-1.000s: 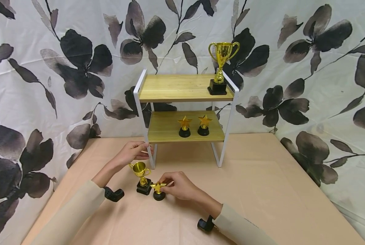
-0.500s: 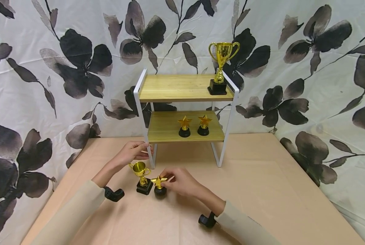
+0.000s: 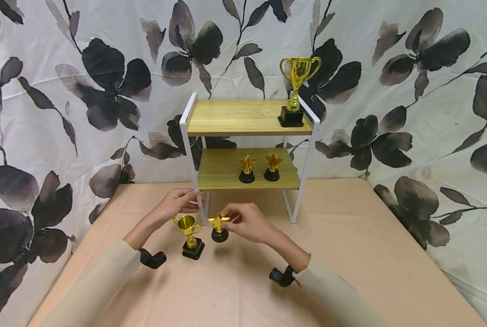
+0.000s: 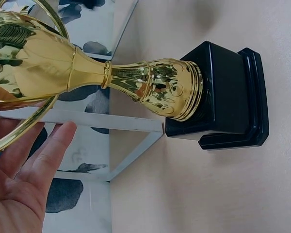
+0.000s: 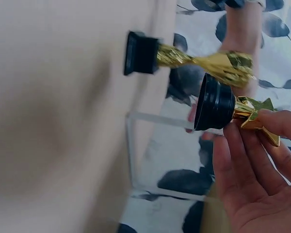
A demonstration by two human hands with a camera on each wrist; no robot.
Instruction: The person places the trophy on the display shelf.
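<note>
My right hand pinches a small gold star trophy by its star. Its round black base hangs upright over the table, in front of the shelf's left leg. At the left, my left hand holds the white leg of a two-tier shelf, with fingertips showing on both sides of it. Just in front of that hand a gold two-handled cup trophy stands on its square black base. The cup partly hides the left fingers in the left wrist view.
On the lower wooden board stand two star trophies, a left one and a right one. A larger gold cup occupies the right end of the upper board. A floral cloth hangs behind the table.
My right hand has lifted the star trophy off the table beside the cup and moved it forward and slightly right, toward the shelf. My left hand stays at the shelf leg.
</note>
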